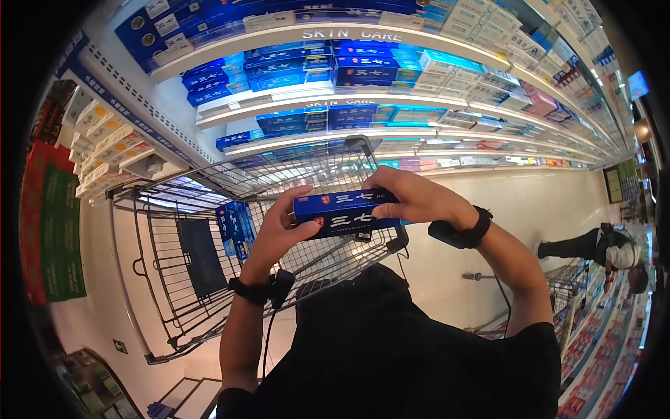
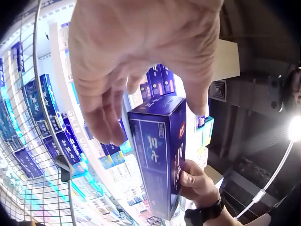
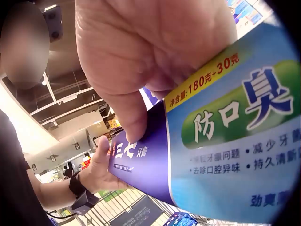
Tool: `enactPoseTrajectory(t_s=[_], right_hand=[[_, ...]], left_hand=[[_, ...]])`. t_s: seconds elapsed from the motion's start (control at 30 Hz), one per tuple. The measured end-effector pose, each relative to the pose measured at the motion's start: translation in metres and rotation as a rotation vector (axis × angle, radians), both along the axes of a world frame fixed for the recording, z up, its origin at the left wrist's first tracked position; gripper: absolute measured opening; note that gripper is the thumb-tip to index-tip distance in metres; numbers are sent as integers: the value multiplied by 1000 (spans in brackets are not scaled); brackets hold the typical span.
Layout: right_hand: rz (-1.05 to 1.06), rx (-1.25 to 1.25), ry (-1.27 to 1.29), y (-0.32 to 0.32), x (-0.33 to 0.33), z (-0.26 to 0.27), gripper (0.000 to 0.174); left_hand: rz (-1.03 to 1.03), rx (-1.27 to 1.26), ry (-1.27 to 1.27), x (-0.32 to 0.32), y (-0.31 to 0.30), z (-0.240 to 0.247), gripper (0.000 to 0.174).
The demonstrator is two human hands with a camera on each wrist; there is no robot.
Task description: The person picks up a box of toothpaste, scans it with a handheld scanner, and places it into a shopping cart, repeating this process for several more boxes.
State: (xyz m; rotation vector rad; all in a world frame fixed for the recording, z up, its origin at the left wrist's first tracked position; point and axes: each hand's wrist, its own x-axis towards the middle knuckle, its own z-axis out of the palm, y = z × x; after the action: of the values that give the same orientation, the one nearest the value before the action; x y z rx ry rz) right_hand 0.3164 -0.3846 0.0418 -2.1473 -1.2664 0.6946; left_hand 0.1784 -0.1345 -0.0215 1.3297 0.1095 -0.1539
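Note:
My right hand (image 1: 419,195) grips a blue toothpaste box (image 1: 349,211) by its right end, thumb on the front face and fingers over the top. White lettering marks the box, and the right wrist view shows its light blue end panel with a green label. At the other end, my left hand (image 2: 146,52) is spread around the box, with a gap between its fingers and the sides in the left wrist view. The box is held above a wire shopping cart (image 1: 164,279), where several blue boxes (image 1: 236,230) stand.
Shelves (image 1: 391,98) full of blue and white boxes run along the far side. White and yellow cartons (image 1: 112,150) are stacked at the left. Another person (image 1: 604,248) stands farther down the aisle at the right, near a second cart (image 1: 565,297).

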Motion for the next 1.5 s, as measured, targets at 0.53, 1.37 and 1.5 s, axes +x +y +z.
enactPoseTrajectory(t_s=[0.53,1.37,1.5], right_hand=[[-900,390,936,-124,-80,-74,91],[-886,662,807,-222,-168,-87,44],[-801,771,709,-227,-170,-84,48]], left_hand=[[89,-250,35,-14,-27,-51,42],[120,-297,126,-89,-147,-53,62],[65,-313,104,-88,-150,-47,63]])
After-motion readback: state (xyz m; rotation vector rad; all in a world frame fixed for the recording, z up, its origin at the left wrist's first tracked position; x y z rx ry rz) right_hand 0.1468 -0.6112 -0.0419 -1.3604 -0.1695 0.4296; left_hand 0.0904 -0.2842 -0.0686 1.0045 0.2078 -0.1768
